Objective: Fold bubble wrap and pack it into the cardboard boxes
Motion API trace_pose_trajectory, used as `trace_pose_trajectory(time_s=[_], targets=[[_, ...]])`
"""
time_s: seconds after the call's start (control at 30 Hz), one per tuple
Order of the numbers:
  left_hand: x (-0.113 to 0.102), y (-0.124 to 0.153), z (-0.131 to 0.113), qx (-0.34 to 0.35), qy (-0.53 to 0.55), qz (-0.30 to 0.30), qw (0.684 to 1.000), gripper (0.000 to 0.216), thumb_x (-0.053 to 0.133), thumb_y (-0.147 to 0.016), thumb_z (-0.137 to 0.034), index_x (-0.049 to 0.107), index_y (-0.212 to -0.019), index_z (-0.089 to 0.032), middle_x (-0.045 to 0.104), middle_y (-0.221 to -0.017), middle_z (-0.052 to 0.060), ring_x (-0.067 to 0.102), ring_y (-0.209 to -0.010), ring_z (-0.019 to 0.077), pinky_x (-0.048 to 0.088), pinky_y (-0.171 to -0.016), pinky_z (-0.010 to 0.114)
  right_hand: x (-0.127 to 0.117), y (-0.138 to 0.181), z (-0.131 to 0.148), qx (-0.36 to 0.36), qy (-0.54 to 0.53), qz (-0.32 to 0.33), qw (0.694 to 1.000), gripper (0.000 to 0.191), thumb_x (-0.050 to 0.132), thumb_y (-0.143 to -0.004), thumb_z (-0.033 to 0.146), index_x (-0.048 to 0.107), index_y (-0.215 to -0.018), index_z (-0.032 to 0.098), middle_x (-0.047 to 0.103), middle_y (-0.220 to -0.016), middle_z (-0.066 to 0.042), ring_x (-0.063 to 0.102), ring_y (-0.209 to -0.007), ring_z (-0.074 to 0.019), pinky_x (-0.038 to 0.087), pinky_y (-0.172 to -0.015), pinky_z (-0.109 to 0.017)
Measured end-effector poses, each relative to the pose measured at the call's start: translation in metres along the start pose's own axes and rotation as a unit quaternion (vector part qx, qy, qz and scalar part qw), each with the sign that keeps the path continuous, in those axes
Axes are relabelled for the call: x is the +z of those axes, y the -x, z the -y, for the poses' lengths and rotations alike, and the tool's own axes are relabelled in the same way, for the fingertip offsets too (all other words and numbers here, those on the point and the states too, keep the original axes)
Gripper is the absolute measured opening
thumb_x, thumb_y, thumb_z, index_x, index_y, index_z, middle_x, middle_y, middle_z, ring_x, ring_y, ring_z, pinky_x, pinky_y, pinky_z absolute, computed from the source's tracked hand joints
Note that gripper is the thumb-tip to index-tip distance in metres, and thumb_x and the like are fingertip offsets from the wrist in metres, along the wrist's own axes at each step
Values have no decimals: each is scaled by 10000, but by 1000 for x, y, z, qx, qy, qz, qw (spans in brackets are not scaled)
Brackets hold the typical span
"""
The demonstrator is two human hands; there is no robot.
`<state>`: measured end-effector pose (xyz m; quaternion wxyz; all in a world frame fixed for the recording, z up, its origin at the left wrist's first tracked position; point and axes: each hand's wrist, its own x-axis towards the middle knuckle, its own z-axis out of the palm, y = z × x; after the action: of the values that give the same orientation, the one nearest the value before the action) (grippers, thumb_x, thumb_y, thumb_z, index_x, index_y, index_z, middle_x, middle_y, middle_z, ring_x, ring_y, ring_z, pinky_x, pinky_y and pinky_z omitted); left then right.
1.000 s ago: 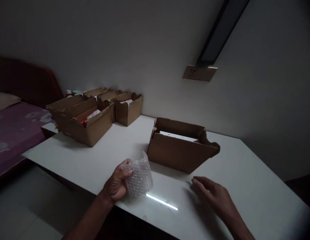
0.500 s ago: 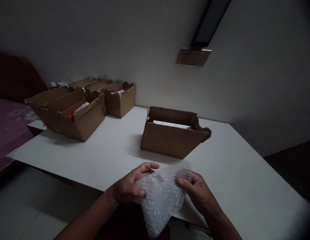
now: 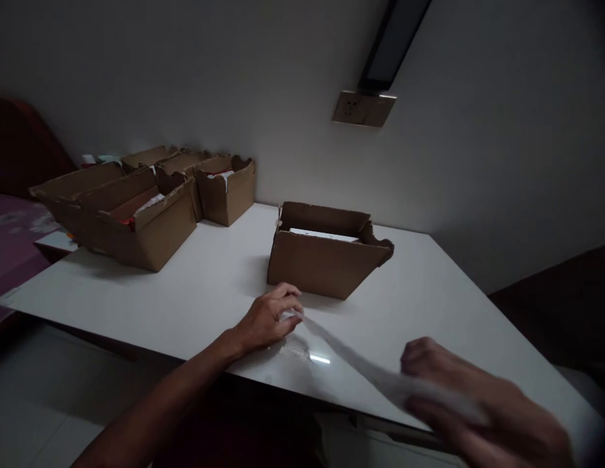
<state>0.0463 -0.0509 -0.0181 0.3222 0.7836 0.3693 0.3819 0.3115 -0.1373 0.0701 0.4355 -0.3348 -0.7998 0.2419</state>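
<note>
A sheet of clear bubble wrap [image 3: 351, 361] stretches low over the white table [image 3: 209, 292], pulled out between both hands. My left hand [image 3: 268, 318] pinches its left end just in front of an open cardboard box [image 3: 321, 260] that holds something white. My right hand [image 3: 468, 409], blurred by motion, grips the other end near the table's front right edge.
Several more open cardboard boxes [image 3: 136, 208] with items inside stand at the table's back left. A bed with a purple cover [image 3: 10, 234] lies beyond the left edge. A wall socket [image 3: 363, 107] sits on the wall behind.
The crumpled bubble wrap has been drawn out flat. My right hand swept right and toward me with one end, while my left hand moved up to the box's front.
</note>
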Motion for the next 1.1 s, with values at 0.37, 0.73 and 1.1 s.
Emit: trace_pose_trajectory(time_s=[0.37,0.73,1.1], targets=[[-24,120,-1,-47,-18,69,996,903,497,-622,40,442,-1450,-316,341,-1602,72,224,-1502,336,228,-1188,611,106,31,-35,106,39,258,959,156,571,-957,277,646,-836,213,688,-798,-10,595,-766,-166,467,-739,-320],[24,114,-9,-154,-86,-103,979,417,590,-880,-165,609,-1293,-217,677,-895,73,594,-857,250,467,-826,410,119,10,-67,51,193,74,977,303,645,-903,291,619,-1191,199,709,-1095,-105,644,-990,-256,489,-853,-416],[12,115,-10,-45,-54,-103,992,574,754,-794,-247,587,-1340,-300,615,-1316,106,528,-1204,328,381,-1034,498,126,33,-60,-11,189,96,977,239,504,-943,110,661,-1084,223,740,-1004,-75,655,-902,-218,497,-777,-386]])
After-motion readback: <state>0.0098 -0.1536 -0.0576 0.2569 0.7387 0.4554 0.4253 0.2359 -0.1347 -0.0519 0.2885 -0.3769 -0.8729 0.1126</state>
